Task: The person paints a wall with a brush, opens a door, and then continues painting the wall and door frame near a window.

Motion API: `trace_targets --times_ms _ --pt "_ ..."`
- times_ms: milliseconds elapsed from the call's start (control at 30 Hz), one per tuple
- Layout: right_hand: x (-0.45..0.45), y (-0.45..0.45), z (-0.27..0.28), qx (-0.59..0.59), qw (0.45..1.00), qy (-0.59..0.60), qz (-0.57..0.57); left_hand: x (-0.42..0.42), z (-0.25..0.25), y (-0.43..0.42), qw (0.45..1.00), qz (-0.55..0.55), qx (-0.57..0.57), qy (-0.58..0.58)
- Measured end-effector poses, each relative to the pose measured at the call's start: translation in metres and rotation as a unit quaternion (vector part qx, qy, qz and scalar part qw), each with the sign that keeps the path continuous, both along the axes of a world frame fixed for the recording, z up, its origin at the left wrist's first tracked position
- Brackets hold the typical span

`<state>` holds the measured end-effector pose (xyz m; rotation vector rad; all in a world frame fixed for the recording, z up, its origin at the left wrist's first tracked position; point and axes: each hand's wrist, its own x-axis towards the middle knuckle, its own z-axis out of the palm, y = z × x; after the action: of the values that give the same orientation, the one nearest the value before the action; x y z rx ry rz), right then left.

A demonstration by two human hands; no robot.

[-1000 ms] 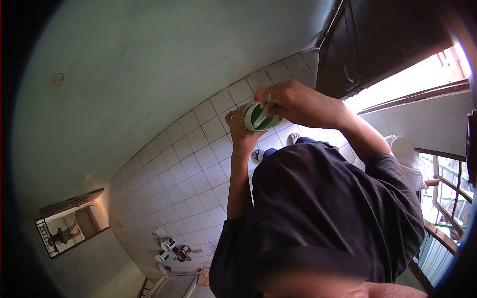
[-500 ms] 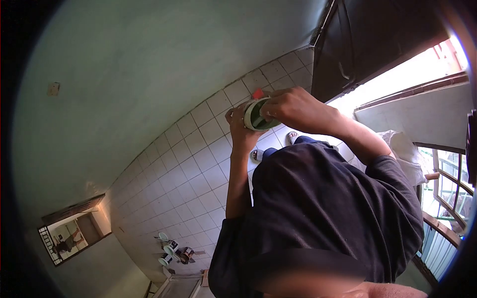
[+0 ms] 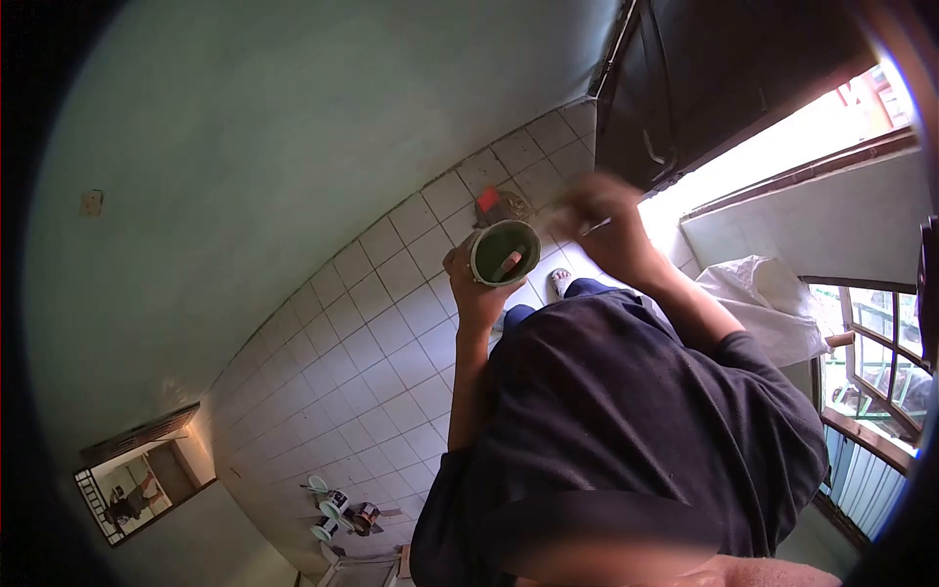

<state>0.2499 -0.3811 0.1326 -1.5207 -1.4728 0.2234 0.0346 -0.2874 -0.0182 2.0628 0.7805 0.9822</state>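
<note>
Presently, left hand grips tub, pinkish item inside; right hand blurred, grip unclear. Excess tilt could spill contents.

The left hand grips a round container with a green interior; a pink-and-white item rests inside. The right hand, motion-blurred, is positioned apart from the container. A red object lies on the tiled floor.
</note>
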Motion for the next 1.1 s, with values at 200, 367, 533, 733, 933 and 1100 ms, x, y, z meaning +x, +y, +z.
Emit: trace_targets --times_ms 200,367,533,733,933,1100 --pt "0.151 -0.036 -0.017 0.172 0.829 0.037 -0.531 0.010 0.012 -0.011 0.999 0.043 0.003 -0.015" --pt "0.211 -0.050 -0.057 0.055 0.816 0.013 -0.575 0.017 0.008 -0.013 0.997 0.056 -0.043 -0.040" --pt "0.214 -0.053 -0.073 0.040 0.812 -0.050 -0.580 0.024 0.013 -0.013 0.993 0.063 -0.086 -0.057" --pt "0.208 -0.052 -0.068 0.035 0.831 -0.041 -0.553 0.027 0.007 -0.010 0.994 0.082 -0.051 -0.041" --pt "0.156 -0.039 -0.090 0.133 0.776 -0.116 -0.606 0.025 0.026 0.002 0.999 0.049 -0.023 -0.008" --pt "0.047 -0.011 -0.034 0.029 0.985 0.167 -0.025 0.021 0.028 0.012 0.998 0.013 0.053 -0.006"
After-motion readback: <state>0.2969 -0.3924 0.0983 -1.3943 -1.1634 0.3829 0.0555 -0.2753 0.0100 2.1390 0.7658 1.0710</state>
